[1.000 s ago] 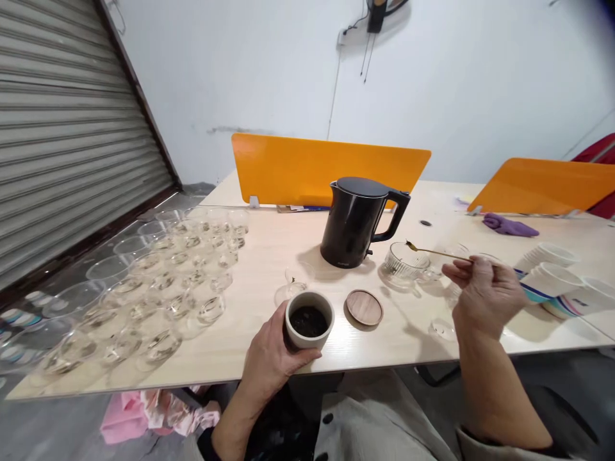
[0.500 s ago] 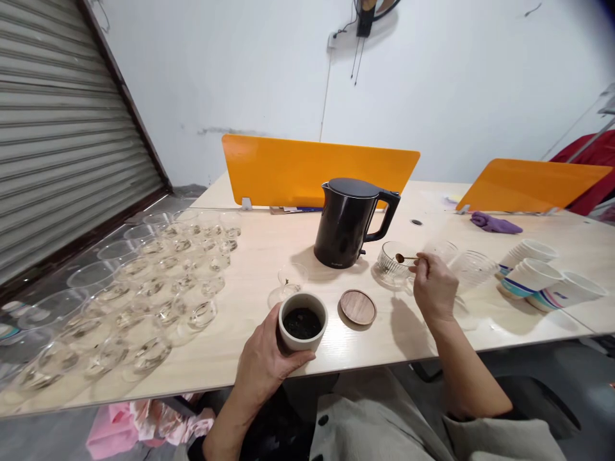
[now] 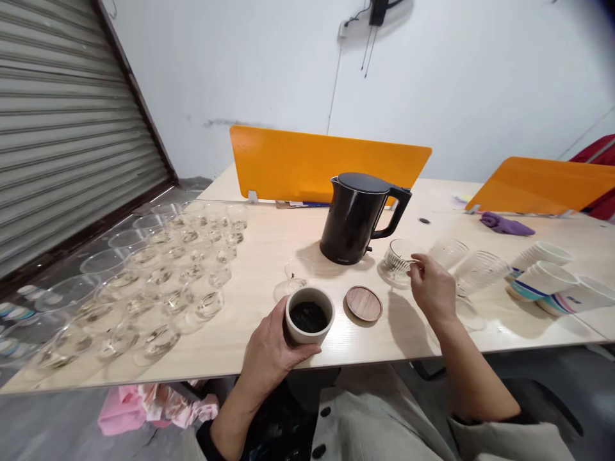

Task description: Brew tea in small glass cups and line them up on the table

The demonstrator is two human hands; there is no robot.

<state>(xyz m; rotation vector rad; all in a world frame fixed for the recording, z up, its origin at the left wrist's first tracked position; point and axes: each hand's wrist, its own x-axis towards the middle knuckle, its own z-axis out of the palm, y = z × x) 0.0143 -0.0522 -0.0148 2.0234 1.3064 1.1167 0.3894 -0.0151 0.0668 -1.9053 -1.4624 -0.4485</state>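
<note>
My left hand [image 3: 269,349] is wrapped round a small white jar [image 3: 310,315] of dark tea leaves at the table's near edge. My right hand [image 3: 432,288] is pinched on a thin gold spoon whose bowl dips into a ribbed glass cup [image 3: 400,259] right of the black kettle [image 3: 358,218]. The jar's round wooden lid [image 3: 364,303] lies flat between my two hands. A small clear glass [image 3: 296,272] stands just behind the jar.
Several clear glass cups [image 3: 158,282] cover the left half of the table. Two more ribbed glasses [image 3: 475,269] lie tipped at the right, beside stacked paper cups [image 3: 548,278]. Orange dividers [image 3: 307,163] stand behind, with a purple cloth [image 3: 507,224] at the far right.
My right hand moved left and forward with the spoon, bringing its bowl from above the ribbed cup's rim down into the cup. The left hand stayed on the jar.
</note>
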